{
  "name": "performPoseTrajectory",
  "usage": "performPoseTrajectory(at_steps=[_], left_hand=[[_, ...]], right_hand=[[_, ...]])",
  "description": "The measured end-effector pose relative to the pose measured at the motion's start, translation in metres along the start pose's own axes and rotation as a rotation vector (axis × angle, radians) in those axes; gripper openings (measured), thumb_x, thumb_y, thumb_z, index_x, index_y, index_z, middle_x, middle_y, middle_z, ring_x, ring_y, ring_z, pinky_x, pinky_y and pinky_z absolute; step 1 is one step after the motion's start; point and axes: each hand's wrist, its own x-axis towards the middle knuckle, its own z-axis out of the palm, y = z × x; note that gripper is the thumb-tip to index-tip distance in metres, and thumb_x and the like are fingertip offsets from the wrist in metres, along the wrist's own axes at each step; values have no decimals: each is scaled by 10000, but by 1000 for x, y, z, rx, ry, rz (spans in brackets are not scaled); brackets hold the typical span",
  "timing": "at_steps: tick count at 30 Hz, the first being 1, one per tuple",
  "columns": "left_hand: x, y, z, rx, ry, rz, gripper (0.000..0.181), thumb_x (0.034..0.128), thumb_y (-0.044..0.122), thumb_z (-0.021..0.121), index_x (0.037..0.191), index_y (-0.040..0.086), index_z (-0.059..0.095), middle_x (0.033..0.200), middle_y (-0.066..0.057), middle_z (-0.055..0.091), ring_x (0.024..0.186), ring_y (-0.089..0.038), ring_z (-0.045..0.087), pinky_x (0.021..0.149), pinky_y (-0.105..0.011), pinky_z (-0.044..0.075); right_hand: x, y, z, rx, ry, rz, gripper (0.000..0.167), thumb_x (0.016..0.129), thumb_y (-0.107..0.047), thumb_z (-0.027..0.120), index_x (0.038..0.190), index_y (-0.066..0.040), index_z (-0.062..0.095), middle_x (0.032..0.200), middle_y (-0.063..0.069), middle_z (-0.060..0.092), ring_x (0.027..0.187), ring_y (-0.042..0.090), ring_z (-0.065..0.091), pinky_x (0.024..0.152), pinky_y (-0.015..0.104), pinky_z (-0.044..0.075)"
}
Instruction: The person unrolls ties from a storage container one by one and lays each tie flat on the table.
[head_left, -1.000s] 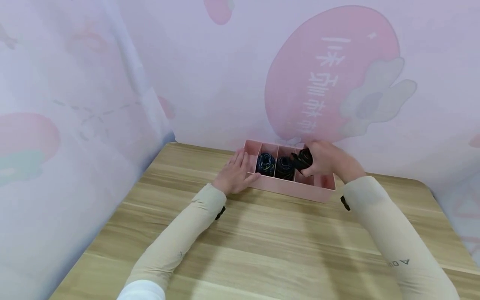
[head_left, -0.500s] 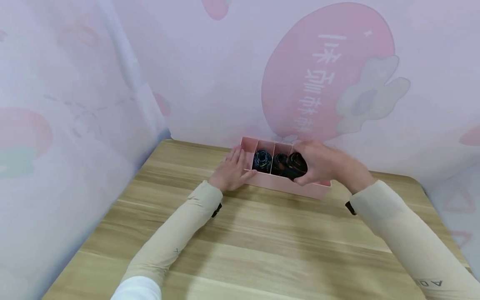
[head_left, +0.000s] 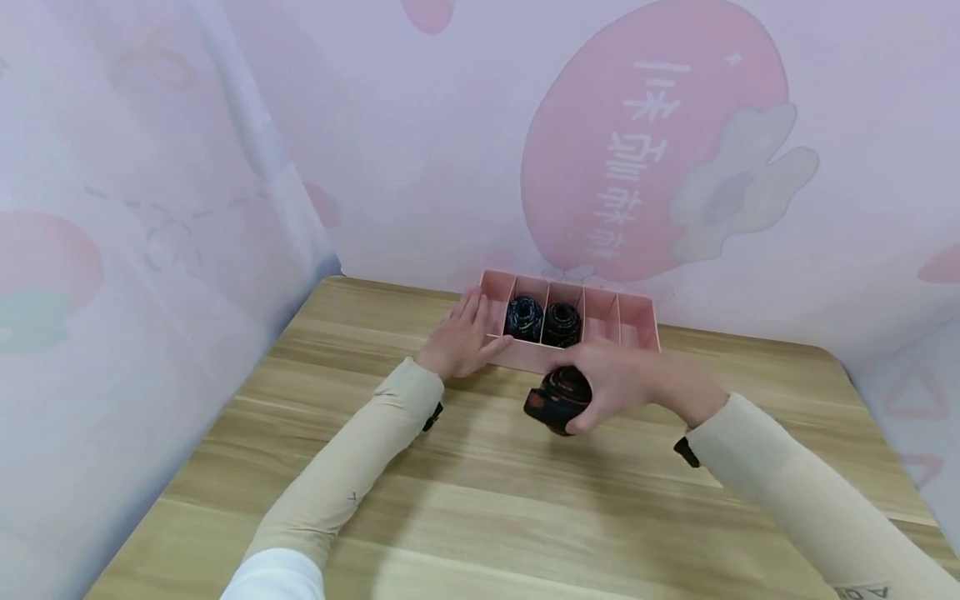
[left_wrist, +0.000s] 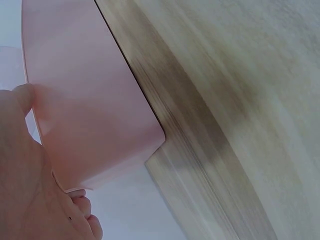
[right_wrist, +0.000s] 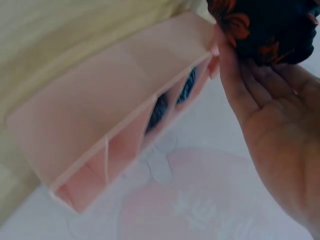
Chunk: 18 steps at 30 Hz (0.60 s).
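Gripping black, orange-flowered cloth roll (head_left: 562, 398) in right hand (head_left: 618, 377); resting extended left hand (head_left: 459, 340) on pink, divided plastic box (head_left: 525, 357); probably partway, leaving two dark, speckled rolls (head_left: 523, 318) inside.

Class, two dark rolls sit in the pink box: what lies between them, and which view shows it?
A thin divider of the pink box stands between the bluish roll and the blacker roll, as the head view shows.
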Motion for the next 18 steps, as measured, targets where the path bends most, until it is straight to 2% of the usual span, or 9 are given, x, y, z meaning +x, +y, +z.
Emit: performPoseTrajectory(at_steps=[2,7,10,13,16,17,18], left_hand=[[0,-1,0,-9,1,-2,919,1091,625,344,1668,-49,105,1767,-246,54,1657,-404,52,1354,-543,108],[0,-2,-2,-16,12,-4,938,1085,641,356,1671,-43,96,1769,-239,65,1658,-397,67,1351,-548,125],[-2,-3,-2,-22,5,-15,933,1087,632,361,1672,-43,88,1771,-232,55,1658,-395,62,1351,-548,122],[-9,-2,-6,6,3,-21,916,1092,587,406,1667,-55,98,1770,-232,71,1659,-387,66,1355,-527,118],[-23,2,-14,78,49,10,852,1086,463,512,1644,-89,180,1737,-269,195,1635,-411,183,1346,-516,177],[-30,4,-17,106,83,29,831,1072,429,559,1628,-98,235,1703,-277,289,1610,-409,268,1336,-507,223],[-36,5,-20,132,129,56,796,1052,381,607,1605,-101,299,1631,-285,416,1545,-419,395,1299,-508,317]], right_hand=[[3,1,7,73,-45,-3,612,752,-377,895,1269,-143,666,1066,-62,694,935,80,646,844,266,570],[12,7,27,159,-134,-23,635,750,-413,885,1302,-183,670,1072,-108,706,928,59,666,831,256,574],[20,11,39,215,-192,-28,629,760,-423,886,1308,-205,668,1117,-122,706,970,49,671,868,250,573],[28,14,48,243,-228,-25,625,764,-437,894,1304,-219,669,1150,-123,702,1017,50,660,917,251,559],[35,14,54,268,-248,-1,634,763,-430,910,1308,-220,663,1148,-116,704,1032,59,656,944,258,549],[36,14,56,282,-251,11,642,761,-419,918,1312,-216,659,1149,-113,704,1036,62,656,950,261,547],[38,14,57,294,-253,17,646,759,-408,925,1313,-211,658,1149,-109,707,1037,67,660,954,265,549]])
